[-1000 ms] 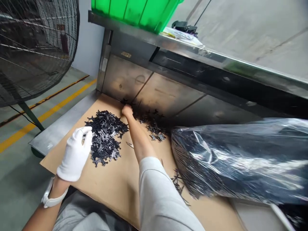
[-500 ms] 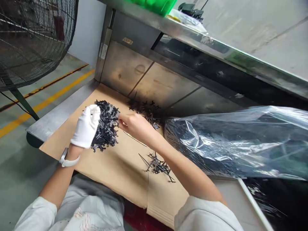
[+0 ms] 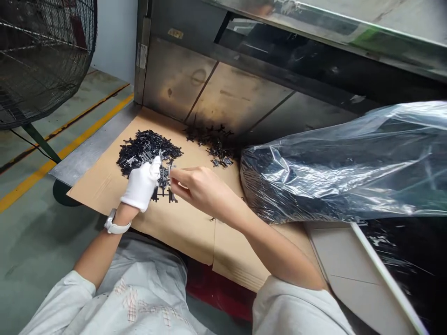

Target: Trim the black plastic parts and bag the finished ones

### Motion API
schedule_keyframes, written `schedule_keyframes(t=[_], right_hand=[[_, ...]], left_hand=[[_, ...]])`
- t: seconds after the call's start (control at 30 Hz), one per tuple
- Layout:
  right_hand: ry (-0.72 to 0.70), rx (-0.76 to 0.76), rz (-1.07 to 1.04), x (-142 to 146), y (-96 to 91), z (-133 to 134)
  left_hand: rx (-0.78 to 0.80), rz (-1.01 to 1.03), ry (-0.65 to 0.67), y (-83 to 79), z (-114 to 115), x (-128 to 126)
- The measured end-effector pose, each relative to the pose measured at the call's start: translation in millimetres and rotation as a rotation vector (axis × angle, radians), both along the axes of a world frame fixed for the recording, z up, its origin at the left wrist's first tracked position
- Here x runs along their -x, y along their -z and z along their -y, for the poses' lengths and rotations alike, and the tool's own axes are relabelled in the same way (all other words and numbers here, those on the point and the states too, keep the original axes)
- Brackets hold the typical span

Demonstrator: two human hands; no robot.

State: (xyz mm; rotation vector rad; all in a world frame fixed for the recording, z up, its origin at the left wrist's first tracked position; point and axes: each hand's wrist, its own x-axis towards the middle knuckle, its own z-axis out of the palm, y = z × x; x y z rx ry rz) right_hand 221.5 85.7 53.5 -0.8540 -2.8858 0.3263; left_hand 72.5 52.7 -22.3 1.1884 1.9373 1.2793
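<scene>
My left hand (image 3: 141, 184), in a white fabric glove, pinches a small tangle of black moulded plastic pieces (image 3: 164, 182) at the lower edge of a large heap of the same pieces (image 3: 146, 150). My bare right hand (image 3: 199, 188) reaches in from the right, with its fingertips on that tangle. Both hands are close together above a tan cardboard sheet (image 3: 188, 228). A smaller scattered heap of black pieces (image 3: 213, 145) lies behind my right hand. A white watch (image 3: 114, 225) sits on my left wrist.
A large transparent plastic bag of black pieces (image 3: 335, 163) lies to the right of the cardboard. Behind stands a scuffed metal panel (image 3: 213, 88) under a steel ledge. A caged fan (image 3: 45, 56) stands at the left, above a floor with yellow lines (image 3: 66, 144).
My view has shifted, so the heaps sit higher in the frame. My left hand has moved from on top of the large heap to its lower edge, and my hands now share a small tangle.
</scene>
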Motion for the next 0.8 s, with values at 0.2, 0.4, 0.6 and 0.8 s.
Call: schedule_keyframes(t=[0.2,0.4,0.6,0.8], right_hand=[[0.133,0.285,-0.325,-11,25.5,-7],[0.179,0.18,-0.407,-19,52.1,0],[0.162,0.218,-0.411,-25,50.2,0],[0.296,0.146,-0.479,-36,55.3,0]], left_hand=[[-0.021,0.602,0.039,-3.9,-7,-4],[-0.036,0.64,0.081,8.3,-19,-5],[0.088,0.893,0.256,8.1,-23,1],[-0.147,-0.076,-0.178,18.4,-38,21]])
